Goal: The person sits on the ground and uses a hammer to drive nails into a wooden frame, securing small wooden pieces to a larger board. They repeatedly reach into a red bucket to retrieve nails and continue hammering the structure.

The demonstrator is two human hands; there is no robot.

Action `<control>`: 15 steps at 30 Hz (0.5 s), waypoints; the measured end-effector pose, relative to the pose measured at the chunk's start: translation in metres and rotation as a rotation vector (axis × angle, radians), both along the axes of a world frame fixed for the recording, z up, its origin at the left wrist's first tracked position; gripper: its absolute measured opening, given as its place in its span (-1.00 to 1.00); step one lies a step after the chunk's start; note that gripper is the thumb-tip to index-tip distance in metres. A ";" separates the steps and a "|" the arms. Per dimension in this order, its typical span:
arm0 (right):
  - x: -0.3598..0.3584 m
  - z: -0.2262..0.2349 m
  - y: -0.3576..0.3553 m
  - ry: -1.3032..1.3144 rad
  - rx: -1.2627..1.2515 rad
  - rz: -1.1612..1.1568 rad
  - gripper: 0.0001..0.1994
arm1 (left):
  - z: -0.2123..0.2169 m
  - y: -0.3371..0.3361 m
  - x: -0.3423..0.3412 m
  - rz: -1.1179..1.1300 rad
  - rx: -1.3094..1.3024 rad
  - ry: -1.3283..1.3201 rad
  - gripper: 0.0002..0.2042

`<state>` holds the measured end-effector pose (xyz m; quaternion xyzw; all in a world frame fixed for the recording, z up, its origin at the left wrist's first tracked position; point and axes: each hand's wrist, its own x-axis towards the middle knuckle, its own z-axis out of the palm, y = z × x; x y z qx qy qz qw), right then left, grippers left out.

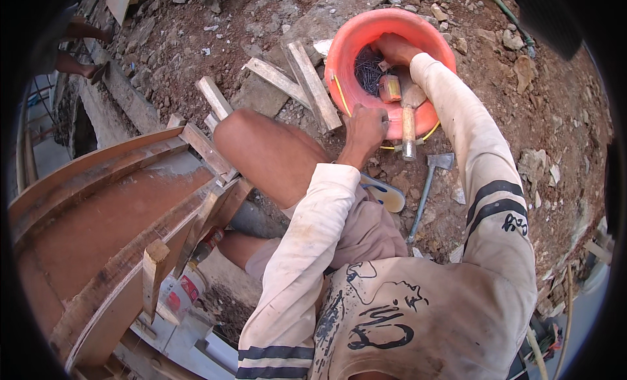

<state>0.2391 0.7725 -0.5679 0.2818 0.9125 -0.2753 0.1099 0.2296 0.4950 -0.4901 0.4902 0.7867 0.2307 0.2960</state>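
Observation:
An orange plastic bucket [346, 47] stands on the dirt ahead of me. Inside it lie a heap of dark nails [368, 69], a small orange tape measure [390, 88] and a hammer with a wooden handle [409, 128] that sticks out over the rim. My right hand [395, 49] reaches down into the bucket next to the nails, its fingers hidden. My left hand [366, 128] rests at the bucket's near rim, fingers curled, pinching what looks like a nail or two.
A steel hatchet [431, 184] lies on the ground right of my knee. Loose wooden battens [307, 79] lie left of the bucket. A curved wooden formwork [111, 203] fills the lower left. Another person's legs [81, 50] show at the upper left.

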 end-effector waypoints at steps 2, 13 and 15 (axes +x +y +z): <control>-0.009 -0.001 -0.004 -0.039 -0.009 0.026 -0.80 | 0.000 -0.002 -0.003 0.011 -0.008 0.011 -0.81; -0.004 0.016 -0.005 0.084 0.407 0.531 -0.75 | 0.002 0.001 -0.008 0.003 -0.025 -0.047 -0.79; 0.011 0.019 -0.009 0.111 0.114 0.223 -0.82 | -0.002 0.002 -0.004 -0.007 -0.038 -0.047 -0.80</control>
